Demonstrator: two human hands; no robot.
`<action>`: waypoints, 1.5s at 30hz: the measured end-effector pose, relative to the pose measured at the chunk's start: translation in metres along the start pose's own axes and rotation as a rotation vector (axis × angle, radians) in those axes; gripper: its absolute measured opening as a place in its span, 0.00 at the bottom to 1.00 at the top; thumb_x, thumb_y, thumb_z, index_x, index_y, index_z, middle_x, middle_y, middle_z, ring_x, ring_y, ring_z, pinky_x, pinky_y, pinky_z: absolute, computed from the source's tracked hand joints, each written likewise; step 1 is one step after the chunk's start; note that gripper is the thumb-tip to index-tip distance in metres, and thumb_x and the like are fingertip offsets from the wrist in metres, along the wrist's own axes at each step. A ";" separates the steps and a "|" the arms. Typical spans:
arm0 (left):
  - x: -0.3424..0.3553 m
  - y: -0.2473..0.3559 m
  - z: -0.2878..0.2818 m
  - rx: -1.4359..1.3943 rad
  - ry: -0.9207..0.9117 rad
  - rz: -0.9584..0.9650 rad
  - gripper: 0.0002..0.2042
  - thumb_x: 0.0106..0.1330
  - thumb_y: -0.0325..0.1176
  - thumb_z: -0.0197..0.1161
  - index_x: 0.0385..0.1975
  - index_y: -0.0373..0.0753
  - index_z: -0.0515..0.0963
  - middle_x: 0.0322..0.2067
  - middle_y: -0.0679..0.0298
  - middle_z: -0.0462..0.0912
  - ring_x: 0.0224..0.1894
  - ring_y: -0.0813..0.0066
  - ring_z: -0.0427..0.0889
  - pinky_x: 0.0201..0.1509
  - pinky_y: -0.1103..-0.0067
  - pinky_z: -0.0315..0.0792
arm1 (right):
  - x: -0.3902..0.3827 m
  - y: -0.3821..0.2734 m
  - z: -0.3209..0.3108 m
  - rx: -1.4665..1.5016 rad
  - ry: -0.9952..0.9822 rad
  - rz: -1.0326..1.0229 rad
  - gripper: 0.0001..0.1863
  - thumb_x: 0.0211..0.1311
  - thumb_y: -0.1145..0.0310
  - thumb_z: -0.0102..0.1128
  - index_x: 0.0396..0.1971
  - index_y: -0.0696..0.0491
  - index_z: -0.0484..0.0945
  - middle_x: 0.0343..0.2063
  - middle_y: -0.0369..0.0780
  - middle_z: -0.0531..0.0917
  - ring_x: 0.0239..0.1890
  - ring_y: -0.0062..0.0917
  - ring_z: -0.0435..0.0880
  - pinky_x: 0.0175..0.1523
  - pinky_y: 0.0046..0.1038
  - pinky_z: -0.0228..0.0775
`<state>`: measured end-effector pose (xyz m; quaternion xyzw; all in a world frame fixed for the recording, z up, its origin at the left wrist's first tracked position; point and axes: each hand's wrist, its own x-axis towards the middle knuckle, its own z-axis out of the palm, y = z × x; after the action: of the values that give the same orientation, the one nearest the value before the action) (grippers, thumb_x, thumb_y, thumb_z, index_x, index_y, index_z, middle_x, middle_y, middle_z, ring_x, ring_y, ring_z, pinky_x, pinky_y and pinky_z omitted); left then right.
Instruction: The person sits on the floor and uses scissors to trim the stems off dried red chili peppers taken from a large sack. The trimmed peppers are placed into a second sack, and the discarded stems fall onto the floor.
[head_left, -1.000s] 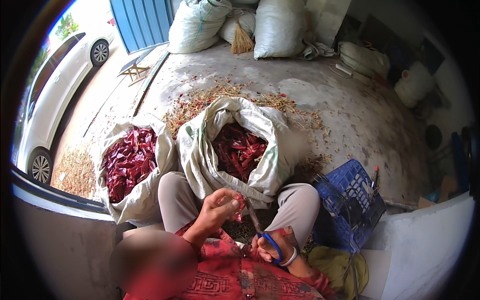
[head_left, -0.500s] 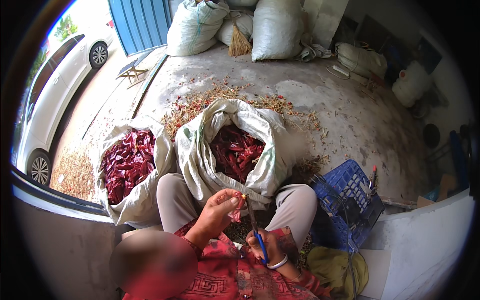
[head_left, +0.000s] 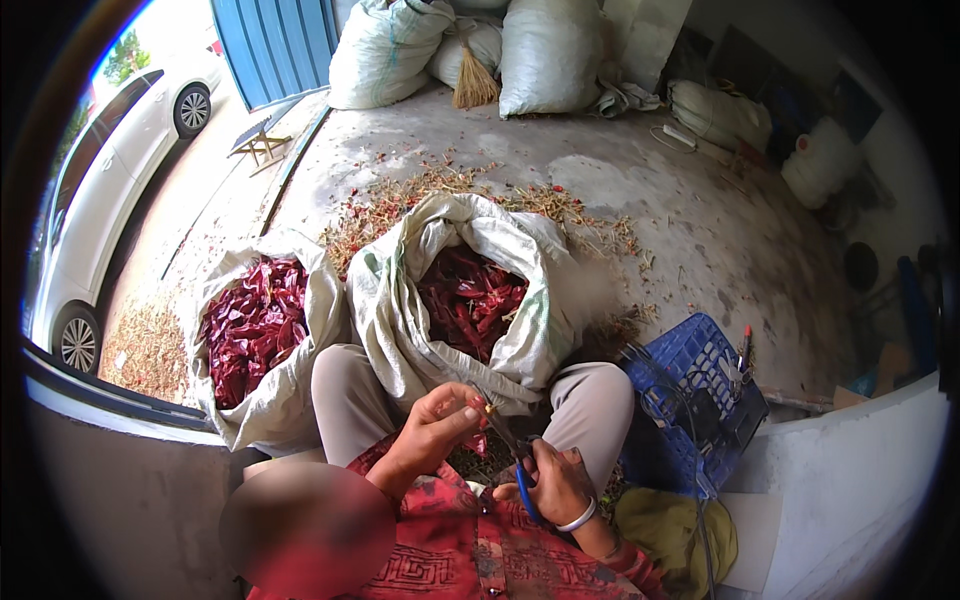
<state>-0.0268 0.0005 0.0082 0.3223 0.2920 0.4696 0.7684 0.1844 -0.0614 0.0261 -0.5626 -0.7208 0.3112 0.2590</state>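
My left hand (head_left: pixel 437 428) pinches a dried red chili pepper (head_left: pixel 478 443), whose pale stem end pokes out past the fingertips. Blue-handled scissors (head_left: pixel 525 492) are in my right hand (head_left: pixel 562 488), their dark blades slanting up and left to beside the stem end. Just beyond my hands, between my knees, stands a whitish woven sack (head_left: pixel 390 330) with its rim rolled back. Dried red chilies (head_left: pixel 470 295) lie inside it. A second woven sack (head_left: pixel 328 300) to the left holds more dark red chilies (head_left: pixel 255 330).
Stems and scraps (head_left: pixel 560 208) litter the concrete floor around the sacks. At my right a blue plastic crate (head_left: pixel 690 350) stands by an olive cloth (head_left: pixel 670 535). Full white sacks (head_left: pixel 548 60) and a straw broom (head_left: pixel 474 82) line the back. A white car (head_left: pixel 140 150) is outside at left.
My right hand has shifted slightly up and right, and the scissors now lean more to the left. My left hand stays nearly in place with the chili pepper.
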 end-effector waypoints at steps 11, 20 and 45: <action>0.006 -0.019 0.004 -0.033 -0.042 -0.115 0.06 0.67 0.25 0.59 0.41 0.35 0.73 0.36 0.65 0.79 0.37 0.80 0.77 0.41 0.82 0.73 | -0.029 0.027 0.031 0.492 -0.104 0.264 0.22 0.59 0.50 0.64 0.29 0.56 0.71 0.14 0.38 0.73 0.12 0.26 0.69 0.20 0.29 0.64; 0.015 -0.037 0.005 -0.206 -0.156 -0.195 0.06 0.66 0.24 0.58 0.41 0.33 0.73 0.35 0.62 0.79 0.35 0.77 0.77 0.38 0.80 0.73 | -0.042 0.048 0.041 0.812 -0.191 0.168 0.29 0.60 0.43 0.60 0.37 0.58 0.73 0.18 0.35 0.70 0.16 0.21 0.70 0.25 0.25 0.66; 0.011 -0.035 -0.008 -0.148 -0.174 -0.238 0.09 0.67 0.26 0.58 0.45 0.36 0.72 0.41 0.60 0.79 0.42 0.71 0.80 0.44 0.75 0.76 | -0.046 0.039 0.047 0.591 0.045 0.351 0.16 0.60 0.59 0.65 0.23 0.57 0.76 0.12 0.37 0.73 0.14 0.23 0.72 0.23 0.26 0.65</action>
<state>-0.0103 0.0001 -0.0254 0.2673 0.2248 0.3657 0.8627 0.1866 -0.1063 -0.0350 -0.5855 -0.4856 0.5340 0.3692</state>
